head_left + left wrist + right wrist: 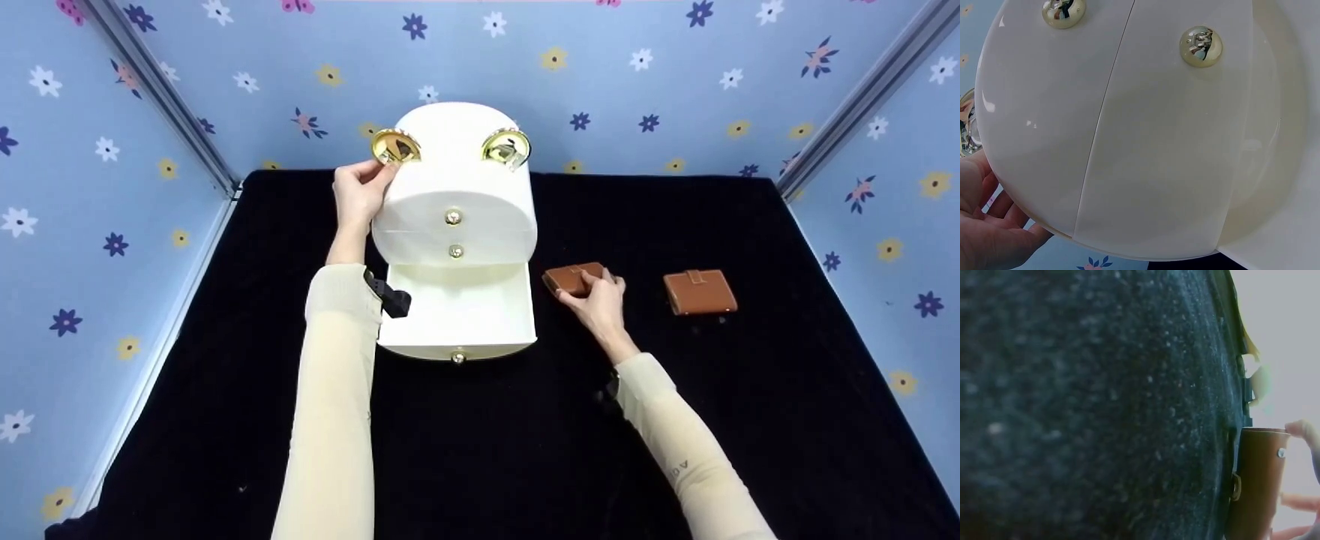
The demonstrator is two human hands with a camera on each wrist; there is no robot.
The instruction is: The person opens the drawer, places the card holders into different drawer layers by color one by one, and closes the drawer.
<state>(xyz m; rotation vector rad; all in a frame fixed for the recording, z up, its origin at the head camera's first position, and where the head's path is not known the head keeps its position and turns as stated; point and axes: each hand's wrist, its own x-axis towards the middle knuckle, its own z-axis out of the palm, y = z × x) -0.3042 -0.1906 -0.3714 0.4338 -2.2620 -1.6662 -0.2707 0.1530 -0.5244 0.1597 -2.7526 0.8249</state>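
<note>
A white drawer box (454, 180) with rounded sides stands at the back of the table, its lowest drawer (457, 304) pulled out with nothing in it. My left hand (361, 191) is at the box's upper left side, by a gold round ear (395, 146); in the left wrist view its fingers (1013, 216) touch the box's edge. To the right of the drawer, my right hand (602, 300) grips a brown leather wallet (574, 278) between thumb and fingers. The right wrist view shows this wallet (1258, 484) from the side, fingertips at its edge.
Another brown wallet (701, 292) with a strap lies on the black cloth (585, 435) farther right. A second gold ear (506, 148) sticks up at the box's right. Blue flowered panels (645, 90) stand behind and at both sides.
</note>
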